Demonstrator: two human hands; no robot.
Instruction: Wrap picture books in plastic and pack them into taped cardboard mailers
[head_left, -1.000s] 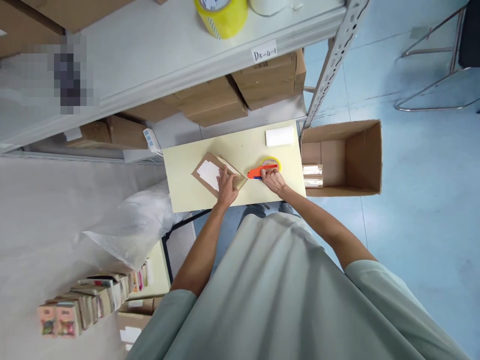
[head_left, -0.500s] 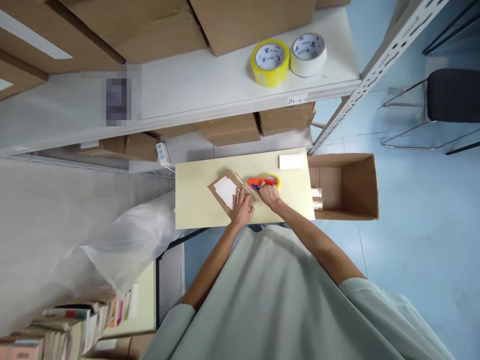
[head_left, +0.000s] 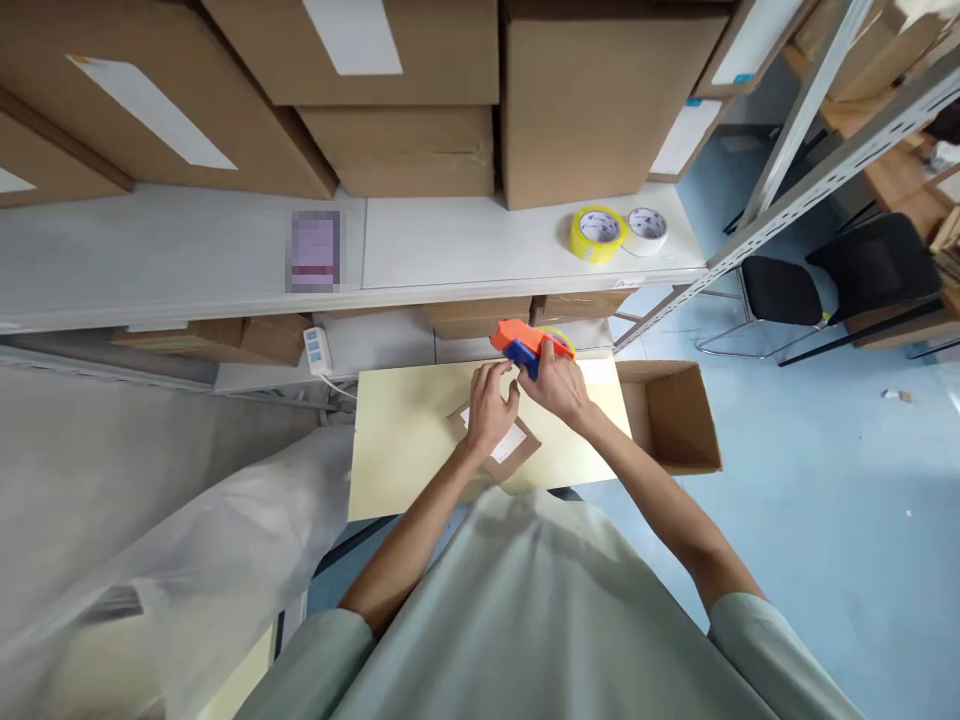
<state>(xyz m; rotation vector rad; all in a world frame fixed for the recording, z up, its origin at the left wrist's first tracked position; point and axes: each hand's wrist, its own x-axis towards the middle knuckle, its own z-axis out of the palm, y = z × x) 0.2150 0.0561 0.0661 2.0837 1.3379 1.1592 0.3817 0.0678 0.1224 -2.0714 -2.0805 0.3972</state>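
My right hand grips an orange and blue tape dispenser loaded with a yellow roll, lifted above the pale yellow table. Just to its left, my left hand hovers with curled fingers close to the dispenser's front end; whether it pinches the tape is too small to tell. Below both hands a flat brown cardboard parcel with a white label lies on the table, partly hidden by my left hand.
An open cardboard box stands on the blue floor right of the table. On the shelf above are a yellow tape roll, a white tape roll and large cartons. A black chair stands at the right; clear plastic sheeting at the left.
My right hand lifted the tape dispenser off the table and my left hand left the parcel and rose to meet it. The camera tilted upward, showing more of the shelf.
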